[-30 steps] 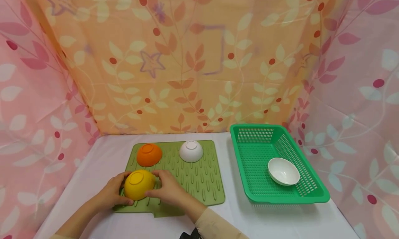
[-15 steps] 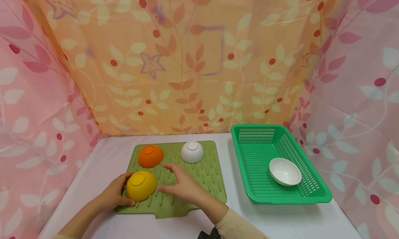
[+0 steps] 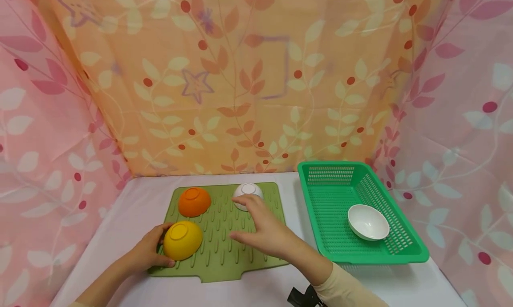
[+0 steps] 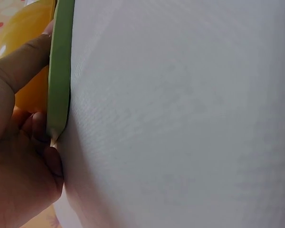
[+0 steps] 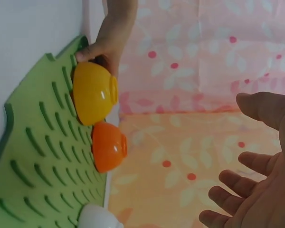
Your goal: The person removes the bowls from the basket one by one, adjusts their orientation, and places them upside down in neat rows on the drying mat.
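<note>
A yellow bowl (image 3: 183,242) rests upside down on the front left of a green drying mat (image 3: 222,264). Curved around the bowl's left side is my left hand (image 3: 145,251), thumb at the front and fingers behind. In the left wrist view the mat's edge hides part of that grip. My right hand (image 3: 268,231) hovers over the mat's right half with fingers spread, holding nothing. Behind it, partly covered, an upturned white bowl (image 3: 248,189) sits at the mat's back right. An upturned orange bowl (image 3: 194,203) lies behind the yellow one.
A green plastic basket (image 3: 314,218) stands on the white table (image 3: 132,209) to the right of the mat. Inside it, a white bowl (image 3: 368,222) lies with its opening up. Patterned cloth (image 3: 248,98) encloses the back and sides.
My right hand has let go of the yellow bowl and moved right, across the mat. My left hand stays at the bowl, which has hardly moved.
</note>
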The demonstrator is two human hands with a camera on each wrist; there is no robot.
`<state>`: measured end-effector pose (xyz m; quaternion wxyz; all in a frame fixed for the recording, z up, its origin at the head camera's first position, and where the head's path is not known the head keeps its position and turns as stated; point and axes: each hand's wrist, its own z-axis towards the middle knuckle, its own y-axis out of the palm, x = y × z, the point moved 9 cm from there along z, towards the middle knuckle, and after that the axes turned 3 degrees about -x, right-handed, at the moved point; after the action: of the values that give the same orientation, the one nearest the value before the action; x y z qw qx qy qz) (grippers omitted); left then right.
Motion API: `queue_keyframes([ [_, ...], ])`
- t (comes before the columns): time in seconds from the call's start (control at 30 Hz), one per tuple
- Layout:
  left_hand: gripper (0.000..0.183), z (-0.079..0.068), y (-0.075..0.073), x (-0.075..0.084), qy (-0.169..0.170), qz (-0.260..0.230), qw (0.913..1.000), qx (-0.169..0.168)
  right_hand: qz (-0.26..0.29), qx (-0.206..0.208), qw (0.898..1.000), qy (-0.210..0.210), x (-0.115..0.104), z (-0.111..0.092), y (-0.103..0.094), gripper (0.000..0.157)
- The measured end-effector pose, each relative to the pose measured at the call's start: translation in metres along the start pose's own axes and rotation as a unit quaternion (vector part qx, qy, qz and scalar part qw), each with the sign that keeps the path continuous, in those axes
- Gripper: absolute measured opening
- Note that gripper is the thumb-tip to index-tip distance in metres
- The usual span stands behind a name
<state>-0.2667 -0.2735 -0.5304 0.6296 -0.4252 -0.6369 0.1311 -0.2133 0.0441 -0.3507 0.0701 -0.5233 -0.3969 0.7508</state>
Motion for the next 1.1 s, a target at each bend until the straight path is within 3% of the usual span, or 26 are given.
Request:
queue_keyframes([
  [0.33, 0.115, 0.003, 0.003, 0.001, -0.005, -0.001, 1.0, 0.003, -0.085, 0.048, 0.995, -0.026, 0.004, -0.018, -0.048, 0.073],
  [0.7, 0.119, 0.001, 0.001, -0.006, -0.026, 0.016, 0.9995, 0.006, -0.092, 0.054, 0.994, 0.006, 0.043, -0.04, -0.092, 0.073],
  [1.1, 0.118, 0.0, 0.002, -0.005, -0.019, 0.005, 0.9998, 0.002, -0.113, 0.065, 0.989, 0.063, 0.085, -0.075, -0.124, 0.085],
])
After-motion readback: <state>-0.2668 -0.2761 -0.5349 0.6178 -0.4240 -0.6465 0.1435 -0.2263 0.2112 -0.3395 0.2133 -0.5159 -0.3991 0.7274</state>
